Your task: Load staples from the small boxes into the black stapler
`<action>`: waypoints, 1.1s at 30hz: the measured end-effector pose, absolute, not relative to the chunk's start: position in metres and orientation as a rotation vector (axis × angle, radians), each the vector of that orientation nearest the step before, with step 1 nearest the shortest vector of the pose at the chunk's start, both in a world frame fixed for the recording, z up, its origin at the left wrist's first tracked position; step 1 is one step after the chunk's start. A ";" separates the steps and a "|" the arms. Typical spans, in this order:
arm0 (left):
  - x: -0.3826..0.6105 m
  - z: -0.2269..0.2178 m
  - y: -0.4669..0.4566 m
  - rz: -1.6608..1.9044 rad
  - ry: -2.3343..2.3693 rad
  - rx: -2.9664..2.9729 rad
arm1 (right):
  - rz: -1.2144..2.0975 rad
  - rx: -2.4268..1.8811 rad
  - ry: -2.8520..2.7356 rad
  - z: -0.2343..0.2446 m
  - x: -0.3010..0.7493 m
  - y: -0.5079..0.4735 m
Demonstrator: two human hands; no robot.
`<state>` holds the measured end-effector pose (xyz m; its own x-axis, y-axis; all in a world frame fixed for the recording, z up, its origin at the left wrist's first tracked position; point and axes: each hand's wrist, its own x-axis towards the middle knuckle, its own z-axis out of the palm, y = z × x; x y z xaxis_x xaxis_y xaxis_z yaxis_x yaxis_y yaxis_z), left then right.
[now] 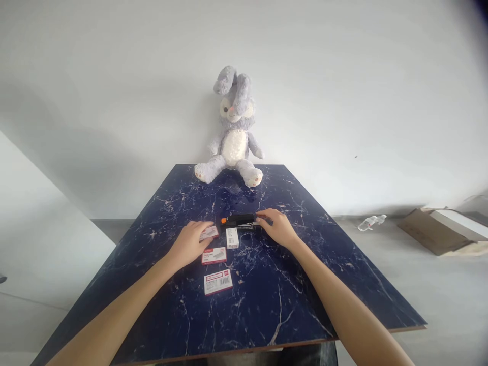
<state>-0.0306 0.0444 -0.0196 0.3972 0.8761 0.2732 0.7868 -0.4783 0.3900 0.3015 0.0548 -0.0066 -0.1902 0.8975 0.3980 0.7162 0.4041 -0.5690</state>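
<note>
My left hand (192, 244) has its fingers and thumb around the left part of a small red-and-white box (209, 233), lying on the table. At the far side of the group, a black stapler (239, 220) with an orange end lies sideways. My right hand (277, 227) grips its right end, thumb and fingers closed on it. Between the hands sits a small white box (232, 238) with a barcode. Nearer to me lie a second red-and-white box (214, 255), printed with a picture like a strip of staples, and a white box with red edges (218, 282).
The dark blue marbled table (305, 305) narrows towards the wall. A grey plush rabbit (233, 145) sits at its far edge. On the floor to the right are a plastic bottle (369, 222) and a cardboard box (430, 234).
</note>
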 end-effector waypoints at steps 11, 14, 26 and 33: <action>-0.013 -0.002 0.020 1.065 1.385 2.509 | 0.402 -1.126 -1.896 0.013 0.249 0.011; -0.007 0.000 0.009 1.065 1.298 2.569 | 0.574 -1.045 -1.965 0.008 0.237 0.005; -0.005 -0.018 0.013 0.913 1.010 2.633 | 0.959 -1.068 -1.877 -0.006 0.236 0.015; -0.004 -0.018 0.011 0.898 1.038 2.617 | 1.183 -1.021 -1.764 -0.007 0.235 0.014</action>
